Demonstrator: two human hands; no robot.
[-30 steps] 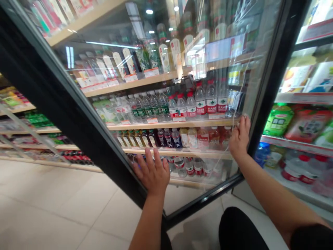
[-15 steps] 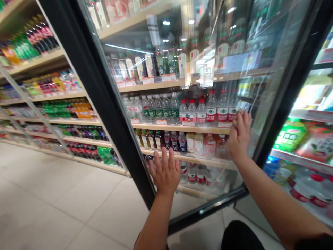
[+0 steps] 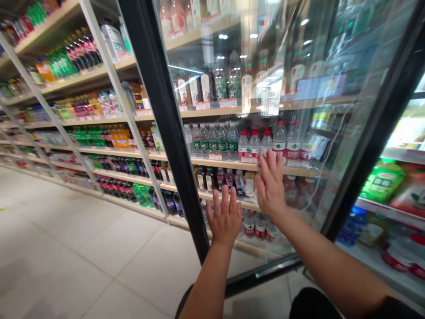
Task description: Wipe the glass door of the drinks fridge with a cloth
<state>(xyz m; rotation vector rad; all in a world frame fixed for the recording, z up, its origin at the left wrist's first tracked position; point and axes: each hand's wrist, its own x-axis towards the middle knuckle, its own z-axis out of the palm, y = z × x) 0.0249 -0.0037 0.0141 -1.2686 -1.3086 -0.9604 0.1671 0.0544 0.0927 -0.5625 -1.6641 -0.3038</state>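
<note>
A glass door [image 3: 360, 146] with a black frame [image 3: 157, 88] stands swung out in front of me. My left hand [image 3: 225, 219] lies flat against the lower part of the pane near the frame, fingers stretched and spread. Higher and to its right, my right hand [image 3: 272, 186] presses on the glass with its fingers close together. A small pale edge shows at its fingertips; what this is, I cannot make out. Behind the pane, red-capped water bottles [image 3: 254, 145] and green-labelled water bottles [image 3: 213, 138] stand on a wooden shelf.
Long shelves [image 3: 109, 119] of bottled drinks run off to the left. To the right is a cooler shelf [image 3: 392, 215] with a green drink bottle [image 3: 381, 179] and other bottles. Pale floor tiles [image 3: 99, 261] lie below. The glass carries bright reflections.
My right hand has slid left across the glass, towards my left hand. My left hand stays flat on the lower pane. The view has turned somewhat left, showing more of the long shelves.
</note>
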